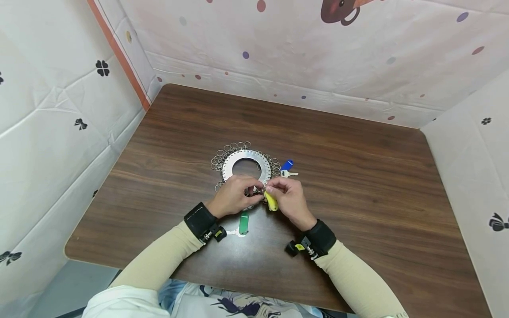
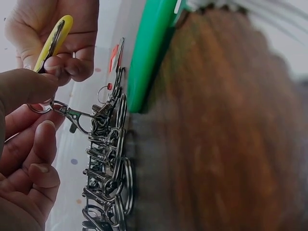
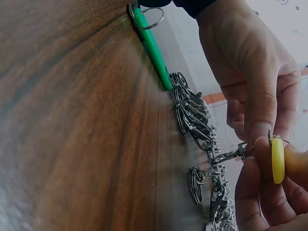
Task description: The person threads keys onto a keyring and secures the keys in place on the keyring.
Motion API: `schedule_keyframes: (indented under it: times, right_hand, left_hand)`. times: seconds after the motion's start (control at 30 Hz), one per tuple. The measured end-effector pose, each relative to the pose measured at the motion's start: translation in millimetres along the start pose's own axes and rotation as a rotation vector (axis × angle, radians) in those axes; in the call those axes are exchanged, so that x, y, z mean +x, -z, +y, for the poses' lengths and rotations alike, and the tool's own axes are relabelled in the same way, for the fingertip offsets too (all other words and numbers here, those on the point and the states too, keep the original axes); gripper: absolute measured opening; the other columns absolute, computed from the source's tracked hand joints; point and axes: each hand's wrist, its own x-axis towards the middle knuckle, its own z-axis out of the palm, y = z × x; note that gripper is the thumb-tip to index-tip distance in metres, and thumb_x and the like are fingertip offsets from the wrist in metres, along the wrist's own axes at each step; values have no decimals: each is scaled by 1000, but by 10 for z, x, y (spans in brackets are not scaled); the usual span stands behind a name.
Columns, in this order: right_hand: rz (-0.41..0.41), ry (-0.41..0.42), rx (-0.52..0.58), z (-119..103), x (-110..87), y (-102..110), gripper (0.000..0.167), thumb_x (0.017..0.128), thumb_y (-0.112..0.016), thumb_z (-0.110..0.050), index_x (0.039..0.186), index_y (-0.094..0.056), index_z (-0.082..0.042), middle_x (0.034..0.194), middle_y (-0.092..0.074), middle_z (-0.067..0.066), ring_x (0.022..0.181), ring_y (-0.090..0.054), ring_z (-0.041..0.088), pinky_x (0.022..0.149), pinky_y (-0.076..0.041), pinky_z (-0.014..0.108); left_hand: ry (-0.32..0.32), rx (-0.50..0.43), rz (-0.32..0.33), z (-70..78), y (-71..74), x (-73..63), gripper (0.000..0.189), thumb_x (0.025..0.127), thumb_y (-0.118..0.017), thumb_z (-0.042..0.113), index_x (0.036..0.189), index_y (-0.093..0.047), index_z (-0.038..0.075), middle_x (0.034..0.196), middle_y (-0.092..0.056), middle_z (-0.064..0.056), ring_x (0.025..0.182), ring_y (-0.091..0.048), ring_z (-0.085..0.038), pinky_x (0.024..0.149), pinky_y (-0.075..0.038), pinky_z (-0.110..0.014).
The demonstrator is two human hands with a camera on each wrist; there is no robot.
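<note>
A flat silver metal ring plate (image 1: 227, 170) lies on the table, its edge hung with many swivel clasps and split rings. My left hand (image 1: 234, 194), at the plate's near edge, pinches a small split ring (image 2: 38, 110) between thumb and fingers. That split ring hangs on a swivel clasp (image 2: 74, 117) hooked to the plate. Close beside it, my right hand (image 1: 292, 201) pinches a yellow key tag (image 1: 271, 201), which stands on edge in the right wrist view. Fingers partly hide where tag and split ring meet.
A green key tag (image 1: 244, 223) with a silver key (image 1: 234, 232) lies nearer the body. Right of the plate lies a blue key tag (image 1: 287, 165) with a key (image 1: 289, 174). A red tag (image 2: 114, 57) shows beyond the clasps. Patterned cloth walls (image 1: 278, 57) border the brown table (image 1: 377, 198).
</note>
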Motion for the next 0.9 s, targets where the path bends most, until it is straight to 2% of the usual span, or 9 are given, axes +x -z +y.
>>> schedule_keyframes:
  times: [0.37,0.73,0.9]
  right_hand:
    - [-11,8,-1,17,5,10,9,94,-63,9,88,-68,14,80,-66,35,59,-63,8,53,-51,20]
    - [23,-27,-4,-9,4,-3,8,95,-65,8,91,-68,15,78,-69,24,59,-64,8,55,-53,21]
    - [23,-34,-5,-29,7,-1,8,95,-65,8,92,-69,14,79,-69,28,59,-65,9,55,-53,21]
  left_hand:
    - [-8,-21,-3,-16,-14,1,22,86,-82,15,105,-77,6,82,-72,-2,71,-57,-8,66,-50,-22]
    - [77,-39,-7,23,-24,15,26,84,-83,13,108,-73,5,79,-70,-3,68,-58,-7,61,-48,-18]
    - [55,-41,10,20,-21,13,21,84,-83,12,102,-73,6,76,-69,-3,66,-58,-7,60,-48,-17]
